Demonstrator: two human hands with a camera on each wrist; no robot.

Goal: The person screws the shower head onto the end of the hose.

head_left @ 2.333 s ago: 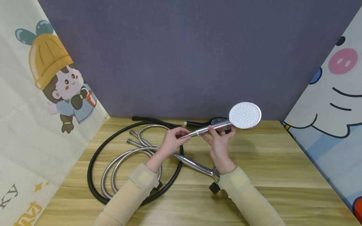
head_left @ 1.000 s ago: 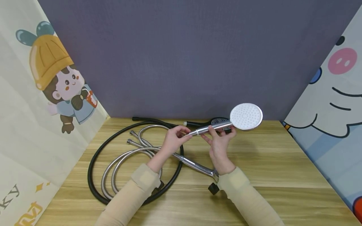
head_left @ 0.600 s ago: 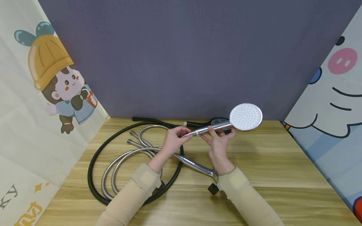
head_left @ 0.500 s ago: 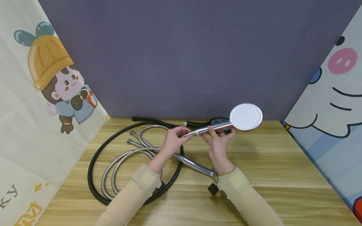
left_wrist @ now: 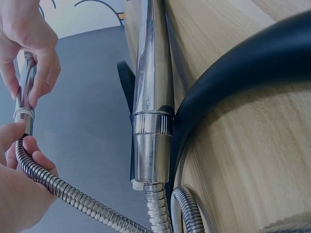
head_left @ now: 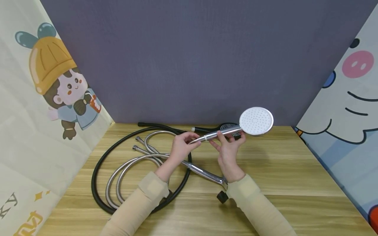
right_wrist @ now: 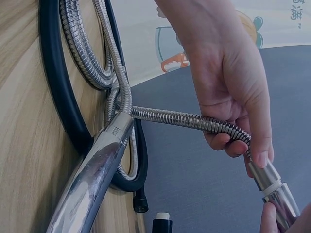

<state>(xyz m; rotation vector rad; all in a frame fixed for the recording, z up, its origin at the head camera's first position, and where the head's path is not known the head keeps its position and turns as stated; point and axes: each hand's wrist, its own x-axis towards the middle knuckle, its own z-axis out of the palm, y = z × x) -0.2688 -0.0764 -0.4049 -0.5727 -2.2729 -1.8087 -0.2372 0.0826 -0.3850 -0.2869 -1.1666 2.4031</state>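
Note:
A chrome shower head with a round white face is held up above the table, tilted with its face end higher. My right hand grips its handle between thumb and fingers. At the lower end of that handle, my left hand pinches the metal connector of a flexible steel shower hose. A pale ring shows at the joint, where connector and handle meet end to end. The hose runs back under the left palm and curls around its fingers in the right wrist view.
A second chrome shower head with its hose attached lies below my hands, its face hidden by the right sleeve. A black shower head lies at the back. Coiled steel hoses and a black hose lie to the left.
The shower head has shifted slightly, first right and down, then a little back up. Both hands keep their hold, and the left fingers move only very little at the joint.

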